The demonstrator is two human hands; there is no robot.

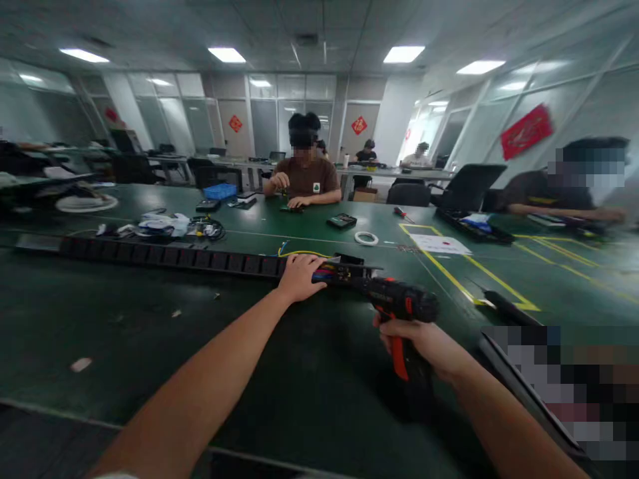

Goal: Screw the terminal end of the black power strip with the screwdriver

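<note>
My left hand (301, 276) is wrapped over the right part of a long black power strip (200, 259), which lies across the table with a row of sockets. Just right of that hand the strip's end is open, showing coloured wires (329, 271) inside. My right hand (412, 332) grips a black and orange cordless drill (402, 299) by its handle. The drill points left, its nose close to the open end of the strip; whether the bit touches anything there I cannot make out. A yellow wire (304, 253) runs behind my left hand.
On the green table (150, 352) lie a white ring (366, 238), a black square part (341, 221), a bundle of cables (174, 226), and a white sheet (439, 244) by yellow tape. A co-worker (304, 173) sits opposite, another at the right. A screwdriver (403, 213) lies farther back.
</note>
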